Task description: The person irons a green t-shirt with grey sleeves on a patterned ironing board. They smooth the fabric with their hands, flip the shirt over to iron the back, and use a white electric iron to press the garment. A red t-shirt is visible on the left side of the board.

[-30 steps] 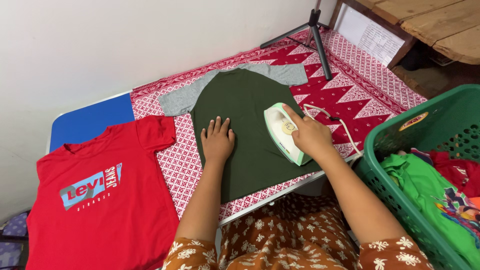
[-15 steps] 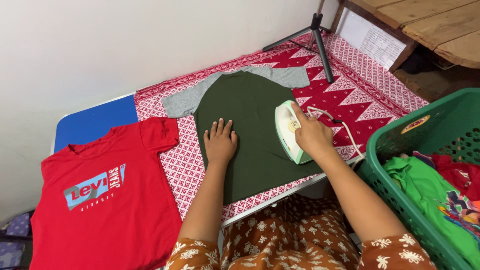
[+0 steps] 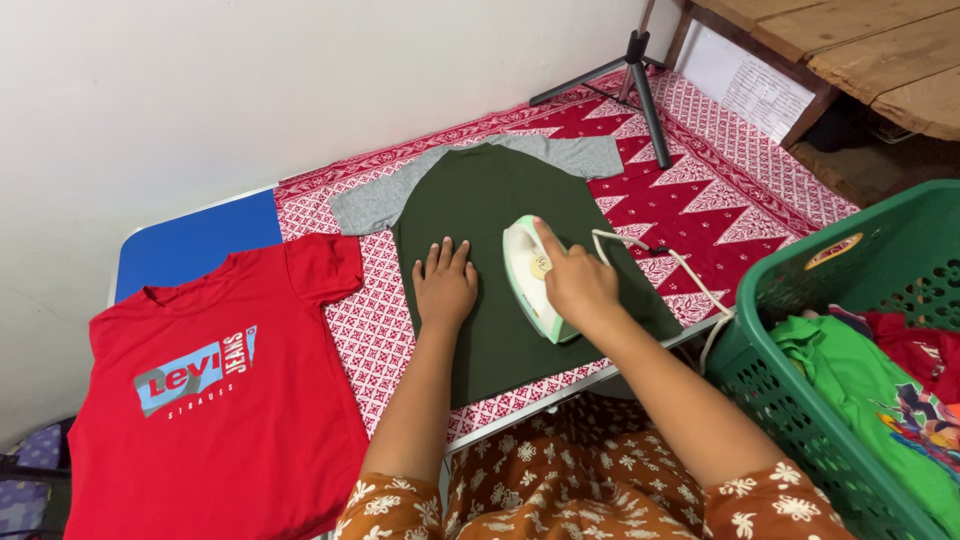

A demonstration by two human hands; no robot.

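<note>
A dark green T-shirt with grey sleeves (image 3: 480,200) lies flat on a red-and-white patterned cloth (image 3: 720,190) over the table. My left hand (image 3: 443,288) presses flat on the shirt's middle, fingers spread. My right hand (image 3: 577,285) grips the handle of a pale green and white iron (image 3: 528,276) that rests on the shirt just right of my left hand. The iron's white cord (image 3: 690,275) trails off to the right, toward the basket.
A red printed T-shirt (image 3: 210,390) lies spread at the left, partly over the blue table edge (image 3: 190,245). A green laundry basket (image 3: 790,330) with coloured clothes stands at the right. A black tripod (image 3: 640,75) stands at the back, beside wooden furniture (image 3: 870,50).
My right hand slid the iron leftward across the green shirt, from its right edge to close beside my left hand. The left hand stayed in place.
</note>
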